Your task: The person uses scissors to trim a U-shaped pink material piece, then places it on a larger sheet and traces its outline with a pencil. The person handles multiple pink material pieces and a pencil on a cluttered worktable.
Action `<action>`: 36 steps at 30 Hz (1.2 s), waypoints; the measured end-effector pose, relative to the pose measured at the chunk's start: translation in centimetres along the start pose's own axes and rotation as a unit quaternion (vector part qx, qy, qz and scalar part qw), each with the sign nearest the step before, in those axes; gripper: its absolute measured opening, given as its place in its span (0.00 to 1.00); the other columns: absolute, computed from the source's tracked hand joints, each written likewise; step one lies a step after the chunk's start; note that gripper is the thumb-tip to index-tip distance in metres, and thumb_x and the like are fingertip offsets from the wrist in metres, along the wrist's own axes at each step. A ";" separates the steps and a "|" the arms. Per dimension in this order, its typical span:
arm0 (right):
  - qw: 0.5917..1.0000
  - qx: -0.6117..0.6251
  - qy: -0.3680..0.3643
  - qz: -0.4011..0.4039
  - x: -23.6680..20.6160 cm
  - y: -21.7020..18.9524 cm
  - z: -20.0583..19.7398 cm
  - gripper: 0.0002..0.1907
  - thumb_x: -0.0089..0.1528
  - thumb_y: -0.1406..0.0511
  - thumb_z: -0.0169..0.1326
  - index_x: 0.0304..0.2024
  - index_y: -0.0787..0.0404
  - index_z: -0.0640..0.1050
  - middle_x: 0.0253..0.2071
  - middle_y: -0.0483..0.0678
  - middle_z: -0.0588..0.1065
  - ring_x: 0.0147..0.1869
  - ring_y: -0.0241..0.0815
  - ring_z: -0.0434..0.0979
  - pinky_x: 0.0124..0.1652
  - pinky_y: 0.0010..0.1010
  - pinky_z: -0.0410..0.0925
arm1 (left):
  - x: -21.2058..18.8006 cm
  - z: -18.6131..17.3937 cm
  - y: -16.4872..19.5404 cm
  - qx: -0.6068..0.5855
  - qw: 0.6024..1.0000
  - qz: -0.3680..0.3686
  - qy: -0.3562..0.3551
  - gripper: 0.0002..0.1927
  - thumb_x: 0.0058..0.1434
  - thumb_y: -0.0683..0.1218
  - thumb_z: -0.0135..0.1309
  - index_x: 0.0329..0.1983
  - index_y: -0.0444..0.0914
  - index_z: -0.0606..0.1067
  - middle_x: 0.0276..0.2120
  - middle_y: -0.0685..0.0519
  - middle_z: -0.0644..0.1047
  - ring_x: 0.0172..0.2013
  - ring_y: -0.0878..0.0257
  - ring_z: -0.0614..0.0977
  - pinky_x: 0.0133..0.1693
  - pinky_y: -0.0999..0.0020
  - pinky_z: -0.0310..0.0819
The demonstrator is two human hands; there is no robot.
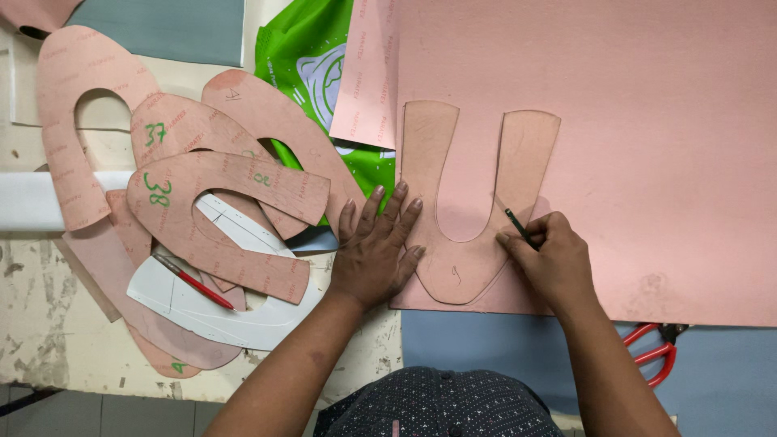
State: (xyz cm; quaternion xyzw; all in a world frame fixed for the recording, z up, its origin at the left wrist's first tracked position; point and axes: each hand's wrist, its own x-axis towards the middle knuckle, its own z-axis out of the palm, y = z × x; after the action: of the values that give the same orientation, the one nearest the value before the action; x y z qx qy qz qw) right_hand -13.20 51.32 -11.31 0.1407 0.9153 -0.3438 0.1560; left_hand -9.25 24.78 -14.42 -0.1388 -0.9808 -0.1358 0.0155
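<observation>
The pink sheet [631, 162] and U-shaped template [469, 218] looked like matt, smooth cardboard; the green bag [299, 57] was glossy plastic; the bench [48, 324] was rough, chipped paint.

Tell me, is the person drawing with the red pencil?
No, the red pencil lies on the white pattern piece at the left, while the right hand holds a dark pencil against the U-shaped template.
</observation>
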 end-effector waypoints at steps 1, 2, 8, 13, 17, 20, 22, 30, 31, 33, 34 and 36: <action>1.000 -0.002 0.003 -0.001 0.0 0.0 0.0 0.24 0.57 0.55 0.67 0.39 0.68 0.76 0.33 0.55 0.81 0.35 0.46 0.83 0.36 0.34 0.74 | 0.0 -0.1 0.0 -0.002 1.000 -0.001 -0.003 0.36 0.66 0.62 0.48 0.76 0.50 0.60 0.77 0.53 0.52 0.75 0.54 0.50 0.71 0.45 0.32; 1.000 -0.003 0.006 -0.001 0.0 0.0 0.0 0.24 0.57 0.55 0.68 0.39 0.68 0.76 0.33 0.55 0.81 0.35 0.46 0.83 0.37 0.34 0.74 | 0.0 -0.1 0.0 -0.004 1.000 -0.002 -0.006 0.36 0.65 0.62 0.48 0.76 0.51 0.61 0.77 0.53 0.52 0.75 0.54 0.51 0.70 0.45 0.32; 1.000 0.006 0.008 0.018 -0.3 -0.2 0.0 0.24 0.57 0.55 0.67 0.41 0.69 0.76 0.33 0.56 0.81 0.34 0.46 0.83 0.36 0.34 0.74 | 0.1 -0.2 0.0 0.000 1.000 0.000 -0.011 0.31 0.66 0.63 0.48 0.72 0.56 0.65 0.77 0.53 0.53 0.75 0.53 0.51 0.70 0.44 0.32; 1.000 -0.018 0.009 0.010 -0.3 0.0 0.1 0.25 0.57 0.55 0.67 0.41 0.69 0.76 0.34 0.56 0.81 0.36 0.47 0.83 0.37 0.35 0.74 | 0.0 -0.2 0.0 0.002 1.000 0.003 0.002 0.31 0.67 0.62 0.47 0.73 0.56 0.65 0.77 0.54 0.53 0.75 0.54 0.52 0.71 0.46 0.33; 1.000 -0.026 0.012 -0.003 -0.2 0.2 0.2 0.25 0.57 0.54 0.68 0.41 0.69 0.76 0.34 0.57 0.81 0.37 0.48 0.83 0.38 0.36 0.74 | 0.0 -0.2 -0.1 0.006 1.000 0.005 -0.005 0.30 0.66 0.62 0.47 0.72 0.56 0.65 0.77 0.53 0.53 0.75 0.53 0.51 0.70 0.45 0.32; 1.000 -0.022 0.005 0.016 -0.3 -0.1 0.1 0.25 0.57 0.54 0.67 0.41 0.68 0.76 0.35 0.56 0.81 0.37 0.48 0.83 0.38 0.36 0.74 | 0.0 -0.1 -0.1 0.002 1.000 0.005 -0.003 0.30 0.66 0.62 0.47 0.72 0.56 0.65 0.77 0.54 0.53 0.75 0.54 0.51 0.71 0.46 0.32; 0.999 -0.021 -0.001 0.031 -0.4 -0.4 0.1 0.25 0.57 0.54 0.66 0.42 0.67 0.76 0.35 0.56 0.81 0.38 0.48 0.84 0.38 0.36 0.75 | 0.0 -0.1 -0.1 0.002 1.000 0.006 0.003 0.31 0.66 0.62 0.47 0.73 0.56 0.65 0.77 0.54 0.53 0.75 0.54 0.51 0.71 0.46 0.32; 0.976 0.085 0.116 -0.161 -1.6 -0.3 0.1 0.14 0.66 0.61 0.59 0.40 0.67 0.79 0.37 0.52 0.76 0.34 0.41 0.78 0.33 0.30 0.71 | 0.0 0.0 0.0 0.000 1.000 -0.004 -0.006 0.32 0.65 0.64 0.48 0.72 0.56 0.65 0.77 0.54 0.52 0.75 0.54 0.52 0.71 0.46 0.33; 0.967 0.152 0.097 -0.182 -1.5 -0.1 0.2 0.13 0.68 0.60 0.55 0.40 0.67 0.79 0.40 0.49 0.75 0.36 0.38 0.78 0.34 0.28 0.72 | 0.0 0.0 0.0 0.000 1.000 -0.005 -0.006 0.32 0.65 0.64 0.48 0.72 0.56 0.65 0.76 0.54 0.53 0.75 0.54 0.52 0.71 0.46 0.32; 0.931 0.285 0.059 -0.222 -0.8 0.0 0.6 0.15 0.71 0.60 0.49 0.40 0.65 0.78 0.46 0.42 0.73 0.40 0.32 0.78 0.36 0.24 0.73 | 0.1 0.0 -0.1 0.001 1.000 -0.007 -0.006 0.32 0.65 0.64 0.48 0.72 0.56 0.65 0.76 0.54 0.53 0.74 0.54 0.52 0.70 0.46 0.32; 0.937 0.275 0.051 -0.211 -0.5 -0.1 0.8 0.15 0.73 0.61 0.48 0.42 0.66 0.79 0.42 0.44 0.73 0.39 0.34 0.76 0.36 0.25 0.72 | 0.1 0.1 0.0 0.001 1.000 -0.008 -0.007 0.32 0.65 0.64 0.48 0.72 0.56 0.65 0.76 0.54 0.53 0.75 0.55 0.52 0.71 0.46 0.33; 0.948 0.255 0.034 -0.189 0.2 -0.3 1.4 0.15 0.77 0.63 0.46 0.47 0.67 0.80 0.34 0.48 0.74 0.36 0.37 0.73 0.38 0.28 0.68 | 0.1 0.1 0.0 0.004 1.000 -0.008 -0.002 0.33 0.65 0.64 0.48 0.73 0.56 0.65 0.76 0.55 0.53 0.75 0.55 0.52 0.71 0.46 0.32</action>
State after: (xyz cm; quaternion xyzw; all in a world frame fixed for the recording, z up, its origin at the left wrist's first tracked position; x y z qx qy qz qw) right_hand -13.26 50.21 -12.17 0.0113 0.8116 -0.5838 0.0157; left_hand -9.32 24.79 -14.47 -0.1309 -0.9826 -0.1313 0.0132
